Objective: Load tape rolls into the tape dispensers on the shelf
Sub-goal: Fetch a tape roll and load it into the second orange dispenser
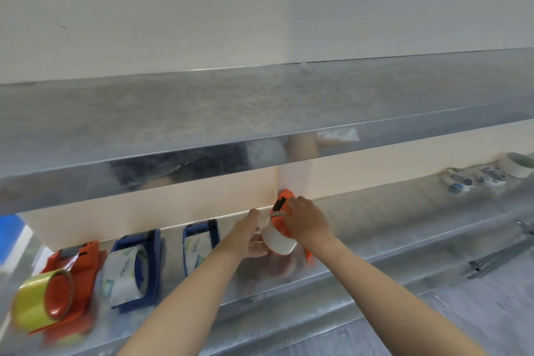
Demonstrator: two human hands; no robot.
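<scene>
An orange tape dispenser (281,202) stands on the metal shelf (404,211) at centre, with a white tape roll (278,240) at its front. My right hand (306,221) grips the dispenser from the right. My left hand (245,235) holds the white roll from the left. Further left sit a blue dispenser (199,243) with a printed roll, a second blue dispenser (135,266) with a printed roll, and an orange dispenser (69,283) carrying a yellow roll (37,298).
Loose patterned tape rolls (462,180) and a larger white roll (518,165) lie at the shelf's far right. An upper metal shelf (202,130) overhangs the work area. A metal bracket (497,257) juts out low on the right.
</scene>
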